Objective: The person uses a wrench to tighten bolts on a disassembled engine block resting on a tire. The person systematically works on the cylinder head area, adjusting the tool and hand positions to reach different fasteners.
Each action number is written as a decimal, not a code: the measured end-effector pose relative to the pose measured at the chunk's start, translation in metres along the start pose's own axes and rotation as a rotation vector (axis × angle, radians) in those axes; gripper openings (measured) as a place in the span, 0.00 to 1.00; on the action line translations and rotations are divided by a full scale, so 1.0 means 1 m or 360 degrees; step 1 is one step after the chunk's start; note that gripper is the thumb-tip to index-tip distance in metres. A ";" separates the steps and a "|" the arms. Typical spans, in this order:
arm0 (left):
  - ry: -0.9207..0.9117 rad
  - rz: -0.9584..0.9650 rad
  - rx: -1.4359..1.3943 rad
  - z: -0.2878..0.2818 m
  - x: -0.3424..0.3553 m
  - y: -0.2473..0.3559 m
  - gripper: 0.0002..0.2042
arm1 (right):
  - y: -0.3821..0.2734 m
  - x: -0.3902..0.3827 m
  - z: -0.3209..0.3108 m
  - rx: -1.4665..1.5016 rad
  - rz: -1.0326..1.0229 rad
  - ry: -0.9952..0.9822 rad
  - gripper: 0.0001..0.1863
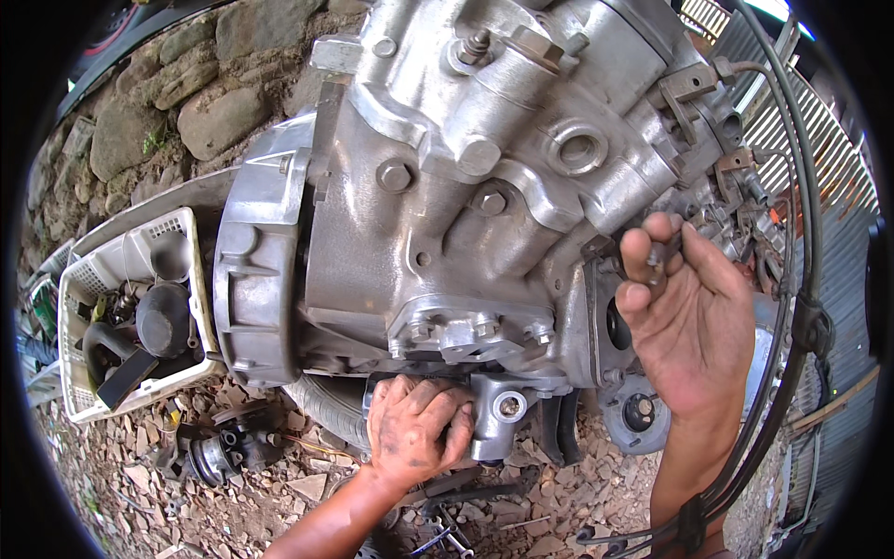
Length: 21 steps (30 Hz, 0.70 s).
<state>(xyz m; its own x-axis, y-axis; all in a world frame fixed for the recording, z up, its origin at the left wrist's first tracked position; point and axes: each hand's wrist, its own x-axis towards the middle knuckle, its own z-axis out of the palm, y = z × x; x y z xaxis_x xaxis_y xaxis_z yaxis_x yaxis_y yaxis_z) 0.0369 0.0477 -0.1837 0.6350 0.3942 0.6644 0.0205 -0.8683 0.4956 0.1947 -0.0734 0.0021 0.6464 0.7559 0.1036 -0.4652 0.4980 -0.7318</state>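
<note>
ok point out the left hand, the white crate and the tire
Left hand (416, 427), head view: back of the hand.
White crate (177, 379), head view: near wall.
Tire (328, 410), head view: exposed outer curve.

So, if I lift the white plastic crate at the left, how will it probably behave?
The white plastic crate will probably feel heavy for its size, as several parts lie in it. Its perforated walls may flex a little. The dark rounded part inside might shift or roll if the crate tilts.
</note>
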 end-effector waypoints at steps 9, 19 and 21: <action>-0.0017 0.0013 -0.0099 0.000 -0.002 -0.001 0.06 | -0.008 -0.059 -0.045 -0.1253 -0.0402 0.0480 0.16; -0.0024 -0.0048 -0.0077 -0.003 0.000 -0.001 0.04 | -0.035 -0.044 -0.051 -0.1507 -0.0630 0.0850 0.15; -0.0033 -0.0052 -0.0082 -0.004 0.000 0.000 0.04 | -0.038 -0.041 -0.050 -0.1498 -0.0594 0.0853 0.15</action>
<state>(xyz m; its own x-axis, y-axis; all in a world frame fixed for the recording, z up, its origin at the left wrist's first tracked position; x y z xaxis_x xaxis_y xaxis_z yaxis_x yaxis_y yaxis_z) 0.0336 0.0490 -0.1819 0.6505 0.4153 0.6359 0.0018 -0.8381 0.5454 0.2159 -0.1448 -0.0085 0.9287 0.2369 0.2854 0.3012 -0.0331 -0.9530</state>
